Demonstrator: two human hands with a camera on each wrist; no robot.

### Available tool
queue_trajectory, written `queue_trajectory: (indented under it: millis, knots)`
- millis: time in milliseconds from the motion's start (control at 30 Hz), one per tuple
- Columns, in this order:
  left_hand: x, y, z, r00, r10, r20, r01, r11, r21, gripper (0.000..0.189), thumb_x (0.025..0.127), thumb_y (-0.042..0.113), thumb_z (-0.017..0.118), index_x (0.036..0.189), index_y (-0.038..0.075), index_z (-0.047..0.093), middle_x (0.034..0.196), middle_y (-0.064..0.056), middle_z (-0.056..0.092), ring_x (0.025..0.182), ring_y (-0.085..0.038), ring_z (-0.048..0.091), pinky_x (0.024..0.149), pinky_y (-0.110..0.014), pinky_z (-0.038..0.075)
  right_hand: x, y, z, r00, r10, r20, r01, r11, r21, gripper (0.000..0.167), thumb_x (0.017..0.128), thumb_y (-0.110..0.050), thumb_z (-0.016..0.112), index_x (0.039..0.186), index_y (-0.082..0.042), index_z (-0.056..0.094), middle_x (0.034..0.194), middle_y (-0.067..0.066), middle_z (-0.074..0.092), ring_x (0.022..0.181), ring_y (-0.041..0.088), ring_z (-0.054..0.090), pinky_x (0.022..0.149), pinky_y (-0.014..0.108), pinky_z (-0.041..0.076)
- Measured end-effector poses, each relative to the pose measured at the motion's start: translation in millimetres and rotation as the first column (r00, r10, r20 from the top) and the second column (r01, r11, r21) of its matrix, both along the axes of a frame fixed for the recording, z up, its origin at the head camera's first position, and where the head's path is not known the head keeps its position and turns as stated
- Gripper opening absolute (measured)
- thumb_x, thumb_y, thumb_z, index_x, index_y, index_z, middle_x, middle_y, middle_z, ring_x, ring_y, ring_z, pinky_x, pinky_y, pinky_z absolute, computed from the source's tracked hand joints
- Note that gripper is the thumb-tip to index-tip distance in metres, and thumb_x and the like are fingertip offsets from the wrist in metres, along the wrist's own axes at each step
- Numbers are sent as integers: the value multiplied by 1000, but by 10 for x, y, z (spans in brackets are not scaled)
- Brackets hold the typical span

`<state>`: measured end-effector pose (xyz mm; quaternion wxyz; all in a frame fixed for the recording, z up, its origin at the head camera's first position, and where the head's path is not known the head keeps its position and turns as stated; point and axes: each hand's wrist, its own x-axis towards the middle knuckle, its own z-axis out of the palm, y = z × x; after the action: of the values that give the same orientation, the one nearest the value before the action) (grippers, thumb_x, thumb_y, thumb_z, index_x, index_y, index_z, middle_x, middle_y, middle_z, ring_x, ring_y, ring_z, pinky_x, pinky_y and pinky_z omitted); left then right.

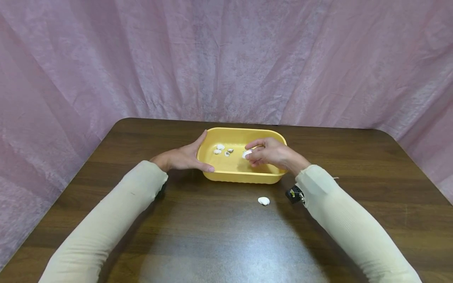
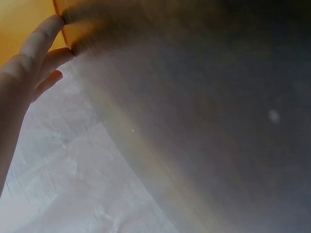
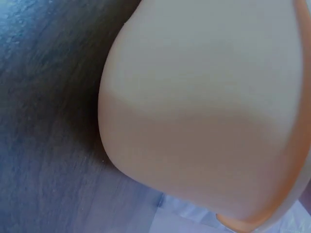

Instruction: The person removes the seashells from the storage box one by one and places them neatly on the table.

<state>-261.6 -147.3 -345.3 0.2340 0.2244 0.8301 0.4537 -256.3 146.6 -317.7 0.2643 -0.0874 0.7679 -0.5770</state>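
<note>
A yellow plastic basin [image 1: 244,177] stands on the brown table. My left hand [image 1: 182,157] spans its left end, thumb on the near rim and the other fingers spread along the outer wall; in the left wrist view its fingertips [image 2: 56,24] touch the basin's side. Inside the basin, my right hand [image 1: 270,153] pinches a white seashell [image 1: 246,154] between thumb and fingers. Several small shells lie on the basin floor at the left, among them a white seashell [image 1: 220,147]. The right wrist view shows the basin's outer wall, not the fingers.
Another white seashell [image 1: 263,201] lies on the table [image 1: 212,224] in front of the basin. A small black device [image 1: 294,194] hangs at the right wrist. Behind the table's far edge hangs a pink curtain [image 1: 226,59].
</note>
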Motion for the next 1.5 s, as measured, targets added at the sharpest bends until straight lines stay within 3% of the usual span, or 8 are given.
queue_trajectory:
  millis: [100, 267, 400, 800, 967, 1100, 1367, 1500]
  knots:
    - [-3, 10, 5, 1000, 2, 0, -2, 1000, -5, 133, 81, 25, 85, 155, 20, -25, 164, -14, 9, 135, -25, 36, 121, -42, 12, 22, 9, 6, 1000, -9, -20, 10, 1000, 11, 43, 92, 4, 66, 131, 15, 51, 91, 16, 69, 75, 19, 67, 85, 41, 57]
    - [-10, 19, -1, 1000, 4, -1, -4, 1000, -10, 133, 81, 26, 85, 156, 20, -24, 165, -12, 3, 138, -25, 32, 121, -43, 11, 64, 13, 15, 998, -54, -28, 54, 998, -30, 35, 92, 4, 68, 121, 13, 52, 79, 10, 69, 67, 15, 65, 73, 33, 59]
    - [-8, 12, -4, 1000, 5, 0, -5, 1000, -18, 133, 81, 29, 85, 155, 20, -25, 165, -12, 0, 141, -26, 28, 121, -44, 10, 92, 37, 27, 997, -69, -30, 67, 997, -46, 38, 93, 5, 66, 126, 12, 50, 79, 6, 70, 65, 14, 64, 71, 31, 59]
    - [-7, 5, 0, 1000, -8, 28, 7, 1000, 25, 135, 80, 26, 86, 155, 25, -27, 159, -15, 20, 130, -26, 40, 120, -44, 14, 163, 97, 51, 990, -113, -85, 110, 993, -42, 48, 92, 12, 61, 138, 15, 48, 103, 23, 71, 74, 14, 68, 79, 36, 59]
    - [6, 6, 10, 1000, -5, 24, 5, 1000, 22, 133, 81, 25, 85, 155, 25, -26, 161, -14, 16, 132, -26, 37, 120, -44, 13, 193, 116, 66, 990, -119, -77, 115, 992, -50, 47, 92, 13, 60, 137, 14, 47, 107, 27, 70, 75, 14, 69, 83, 39, 58]
    - [13, 6, 22, 1000, 2, 14, -2, 1000, 4, 133, 81, 25, 85, 155, 24, -25, 164, -12, 9, 135, -25, 34, 121, -43, 12, 221, 127, 85, 990, -122, -65, 119, 991, -53, 45, 91, 12, 61, 134, 13, 49, 102, 21, 72, 75, 14, 69, 83, 39, 58]
    - [7, -9, 5, 1000, 2, 28, -2, 1000, 10, 133, 81, 26, 85, 155, 24, -26, 163, -13, 10, 135, -25, 34, 120, -44, 13, 285, 112, 92, 992, -107, -65, 102, 992, -78, 41, 89, 11, 65, 129, 11, 52, 93, 12, 73, 75, 16, 69, 82, 40, 58]
    - [7, -7, 8, 1000, 3, 16, -3, 1000, 2, 133, 81, 26, 85, 155, 23, -25, 165, -11, 2, 138, -24, 31, 121, -43, 12, 328, 112, 97, 992, -93, -83, 86, 993, -81, 37, 90, 8, 66, 124, 11, 52, 83, 5, 70, 72, 14, 66, 75, 33, 59]
